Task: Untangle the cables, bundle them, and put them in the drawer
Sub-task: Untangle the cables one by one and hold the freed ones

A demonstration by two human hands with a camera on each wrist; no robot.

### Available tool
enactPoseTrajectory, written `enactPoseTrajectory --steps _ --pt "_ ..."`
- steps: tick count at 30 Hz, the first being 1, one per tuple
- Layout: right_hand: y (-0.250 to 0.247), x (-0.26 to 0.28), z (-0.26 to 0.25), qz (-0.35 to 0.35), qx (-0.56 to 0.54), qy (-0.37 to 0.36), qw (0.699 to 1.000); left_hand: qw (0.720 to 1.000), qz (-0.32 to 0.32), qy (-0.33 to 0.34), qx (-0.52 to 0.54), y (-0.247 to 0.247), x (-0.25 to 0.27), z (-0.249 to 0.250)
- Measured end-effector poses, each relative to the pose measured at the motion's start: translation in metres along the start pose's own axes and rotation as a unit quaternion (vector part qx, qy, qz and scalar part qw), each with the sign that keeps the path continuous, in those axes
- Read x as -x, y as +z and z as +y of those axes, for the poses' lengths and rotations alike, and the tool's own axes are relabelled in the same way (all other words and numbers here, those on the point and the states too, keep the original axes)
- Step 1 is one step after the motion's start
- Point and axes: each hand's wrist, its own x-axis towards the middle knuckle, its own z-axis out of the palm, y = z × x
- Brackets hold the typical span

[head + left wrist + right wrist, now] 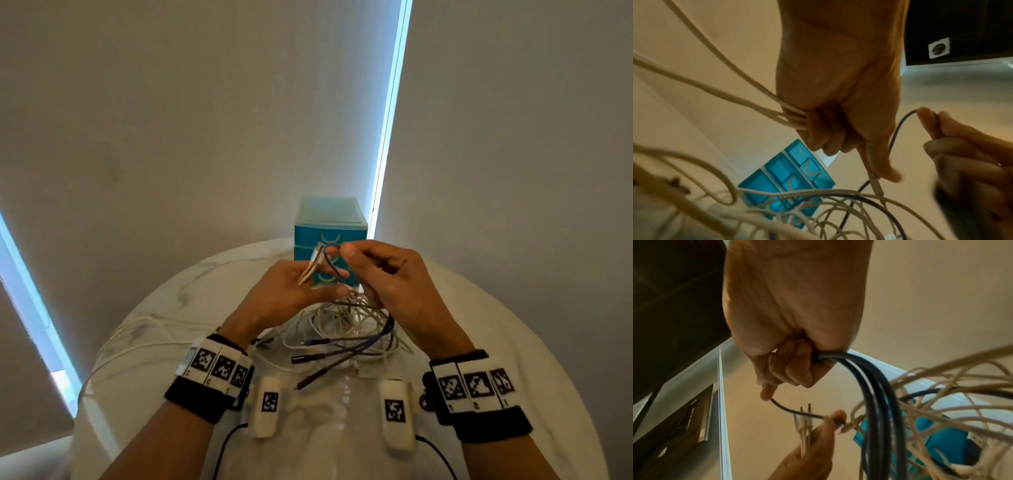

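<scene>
A tangle of white cables (346, 322) and dark cables (356, 344) hangs from both raised hands down onto the round white table (496, 325). My left hand (291, 291) grips several white cable ends (789, 113), whose plugs (317, 255) stick up past the fingers. My right hand (380, 270) holds a bunch of dark cables (865, 386) in its curled fingers and pinches one thin dark cable (789, 409) near the left fingertips. The teal drawer unit (330, 226) stands just behind the hands, its drawers closed.
Two white tagged devices (265, 406) (397, 413) with black leads lie near the table's front edge. Loose white cable (137, 329) trails over the table's left side. Grey walls and a bright window strip (387, 137) stand behind the drawer unit.
</scene>
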Motion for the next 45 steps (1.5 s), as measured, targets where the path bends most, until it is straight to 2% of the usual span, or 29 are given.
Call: enactPoseTrajectory --steps 1,4,6,8,11,13,14,15,16,17,20,22,25,27,30,33,36,39,41,42,43,45 --pt "-0.001 0.0 -0.001 0.006 -0.014 0.001 1.0 1.0 0.008 0.0 -0.006 0.0 0.0 -0.003" --pt "-0.017 0.0 0.003 0.034 -0.034 0.026 0.999 0.993 0.107 0.003 -0.042 -0.008 -0.004 -0.01" --pt "-0.032 -0.001 0.009 0.034 0.045 0.036 0.998 0.981 0.183 0.005 -0.063 -0.016 -0.006 -0.01" --pt "-0.044 -0.004 0.019 0.063 0.189 0.039 0.979 0.967 0.247 0.011 -0.054 -0.023 -0.008 -0.013" --pt "-0.047 -0.015 0.027 0.219 0.323 -0.001 0.921 0.96 0.27 0.033 -0.062 -0.022 -0.009 -0.014" --pt "-0.043 -0.022 0.02 0.342 0.355 -0.055 0.868 0.961 0.264 0.042 -0.069 -0.014 -0.01 -0.013" --pt "-0.04 -0.024 0.015 0.379 0.345 -0.083 0.854 0.963 0.259 0.042 -0.064 -0.012 -0.011 -0.013" --pt "-0.038 -0.026 0.016 0.389 0.329 -0.097 0.855 0.964 0.255 0.04 -0.058 -0.01 -0.011 -0.014" --pt "-0.036 -0.025 0.018 0.372 0.319 -0.09 0.867 0.965 0.253 0.037 -0.056 -0.011 -0.012 -0.016" --pt "-0.036 -0.025 0.027 0.331 0.323 -0.052 0.885 0.966 0.252 0.031 -0.056 -0.013 -0.013 -0.018" --pt "-0.034 -0.016 0.049 0.142 0.331 0.148 0.921 0.972 0.232 0.016 -0.035 -0.018 -0.012 -0.025" --pt "-0.025 -0.011 0.05 0.082 0.294 0.19 0.933 0.976 0.216 0.016 -0.027 -0.018 -0.011 -0.024" --pt "-0.001 -0.009 0.04 0.084 0.215 0.142 0.963 0.978 0.206 0.018 -0.008 -0.019 -0.01 -0.019" --pt "0.015 -0.006 0.032 0.078 0.121 0.137 0.98 0.979 0.202 0.022 0.001 -0.019 -0.008 -0.016" --pt "0.029 -0.002 0.024 0.119 -0.031 0.098 0.988 0.981 0.189 0.032 0.001 -0.018 -0.006 -0.013" --pt "0.032 -0.003 0.027 0.134 -0.039 0.061 0.988 0.987 0.155 0.032 -0.003 -0.014 -0.007 -0.014" --pt "0.029 -0.008 0.042 0.133 -0.017 0.096 0.986 0.995 0.096 0.027 -0.025 -0.009 -0.006 -0.013" --pt "0.012 -0.016 0.056 0.166 -0.069 0.097 0.979 0.998 0.025 -0.018 -0.05 -0.011 -0.004 -0.013" --pt "-0.005 -0.022 0.057 0.215 -0.17 0.077 0.959 0.995 -0.011 -0.061 -0.072 -0.015 -0.006 -0.02" --pt "-0.015 -0.024 0.055 0.238 -0.246 0.069 0.937 0.994 -0.021 -0.077 -0.078 -0.017 -0.008 -0.024" --pt "-0.025 -0.025 0.052 0.259 -0.331 0.063 0.905 0.993 -0.028 -0.087 -0.081 -0.017 -0.008 -0.027" --pt "-0.046 -0.024 0.046 0.291 -0.502 0.05 0.813 0.99 -0.042 -0.094 -0.101 -0.017 -0.007 -0.033"
